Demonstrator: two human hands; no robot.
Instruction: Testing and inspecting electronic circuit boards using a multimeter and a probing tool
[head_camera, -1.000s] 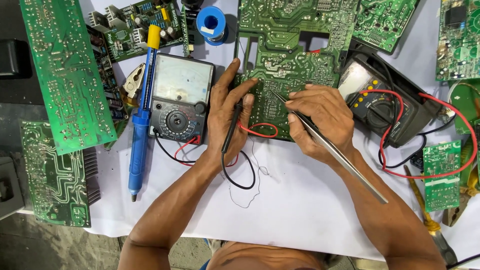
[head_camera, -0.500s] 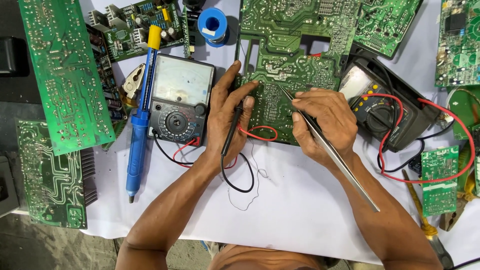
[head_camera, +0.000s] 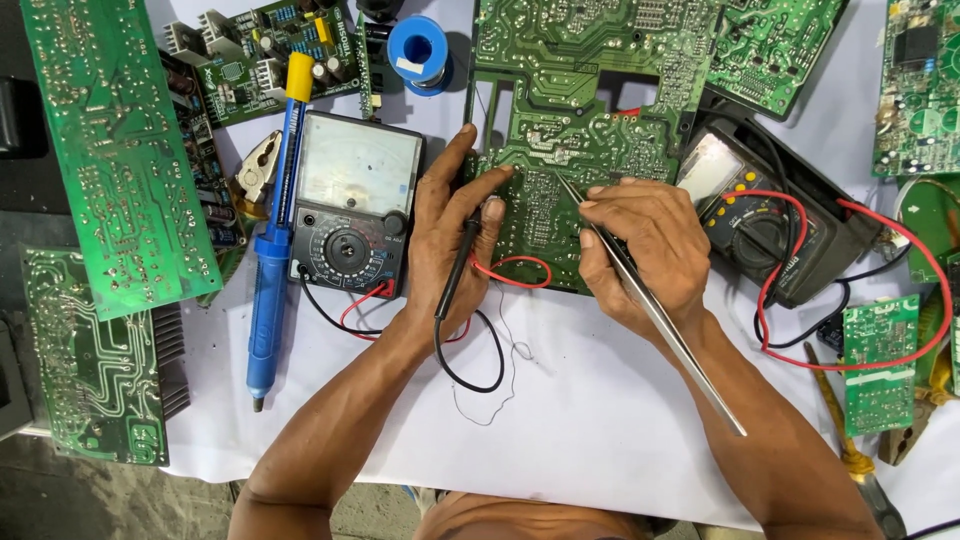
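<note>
A large green circuit board (head_camera: 580, 110) lies solder side up on the white sheet. My left hand (head_camera: 450, 235) presses on its left edge, fingers flat, with a black probe (head_camera: 458, 270) lying under the fingers and its black lead looping below. My right hand (head_camera: 645, 250) grips long metal tweezers (head_camera: 660, 320); their tips touch the board near its middle, the long end slanting back over my forearm. A red lead (head_camera: 520, 265) curls between the two hands.
An analog multimeter (head_camera: 352, 205) sits left of my left hand, beside a blue desoldering pump (head_camera: 272, 270). A digital multimeter (head_camera: 760, 225) with red leads lies right. Several other green boards ring the sheet, with a blue solder spool (head_camera: 418, 50) at the top.
The right hand and tweezers have shifted slightly up and left across the board. The left hand stays pressed on the board's edge.
</note>
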